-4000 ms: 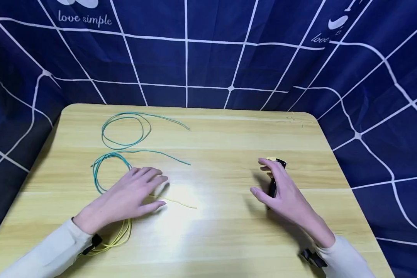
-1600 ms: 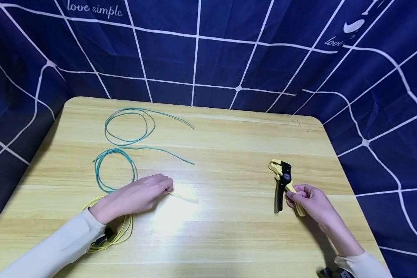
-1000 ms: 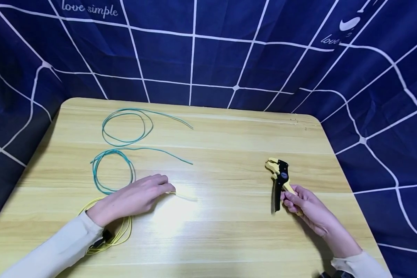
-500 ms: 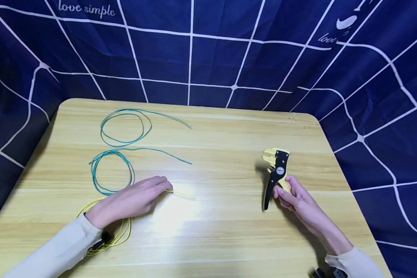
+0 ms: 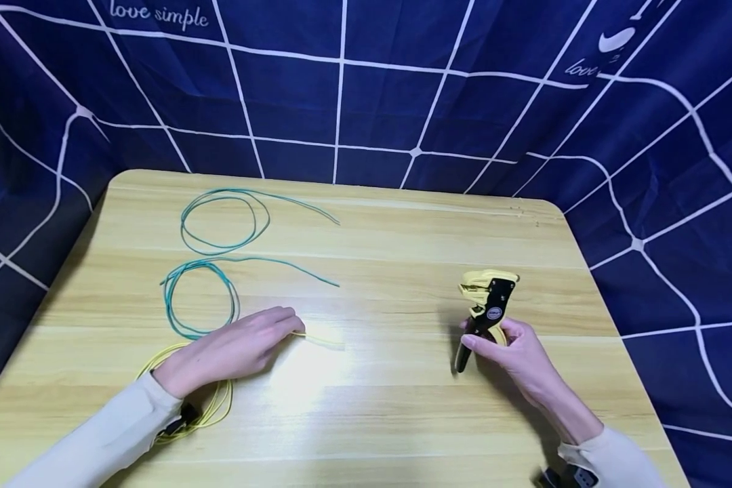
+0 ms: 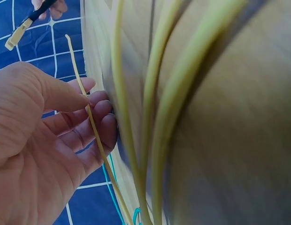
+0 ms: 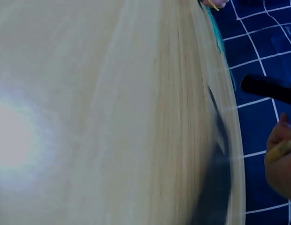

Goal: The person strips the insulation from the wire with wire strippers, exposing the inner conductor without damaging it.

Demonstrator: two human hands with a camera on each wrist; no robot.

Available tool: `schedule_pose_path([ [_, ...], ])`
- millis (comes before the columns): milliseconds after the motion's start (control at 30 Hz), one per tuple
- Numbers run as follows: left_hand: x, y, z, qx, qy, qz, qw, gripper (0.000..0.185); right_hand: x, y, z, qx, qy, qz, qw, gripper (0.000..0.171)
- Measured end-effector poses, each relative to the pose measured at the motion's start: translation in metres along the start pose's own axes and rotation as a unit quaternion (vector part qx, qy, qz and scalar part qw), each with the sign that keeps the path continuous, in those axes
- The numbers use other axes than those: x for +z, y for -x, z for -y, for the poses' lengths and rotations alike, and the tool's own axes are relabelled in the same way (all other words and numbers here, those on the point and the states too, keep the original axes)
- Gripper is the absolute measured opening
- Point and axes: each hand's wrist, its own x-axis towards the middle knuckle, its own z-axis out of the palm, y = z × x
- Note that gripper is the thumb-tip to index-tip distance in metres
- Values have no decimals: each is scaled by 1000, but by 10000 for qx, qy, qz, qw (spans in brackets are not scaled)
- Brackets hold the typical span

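Four seconds ago both hands lay spread above their things; now each has a hold. Over the last half second the right hand (image 5: 524, 362) has shifted its grip on the yellow-and-black tool (image 5: 494, 313), bringing the thumb onto the black handle (image 5: 461, 359). That looks like a firmer working grasp, leaving the wire and tool both under control, though well apart.

The tool stands head-up beyond the right hand's fingers, seemingly raised off the worktop (image 5: 402, 427). The left hand (image 5: 234, 349) pinches the yellow wire (image 6: 95, 131) between thumb and fingers, its free end jutting toward the right hand. The yellow coil (image 5: 224, 407) lies beneath the left wrist; two teal coils (image 5: 169, 308) (image 5: 262, 227) lie beyond the left hand.
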Motion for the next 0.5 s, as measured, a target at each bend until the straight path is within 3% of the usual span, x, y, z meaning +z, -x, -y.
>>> schedule_pose_path([
  [233,1,0,1,5,-6,-18,10000,23,5,-9,-1,-838,-168,423,9954,23],
  [500,1,0,1,13,33,-47,10000,22,12,-14,-3,-1663,-728,975,9785,25],
])
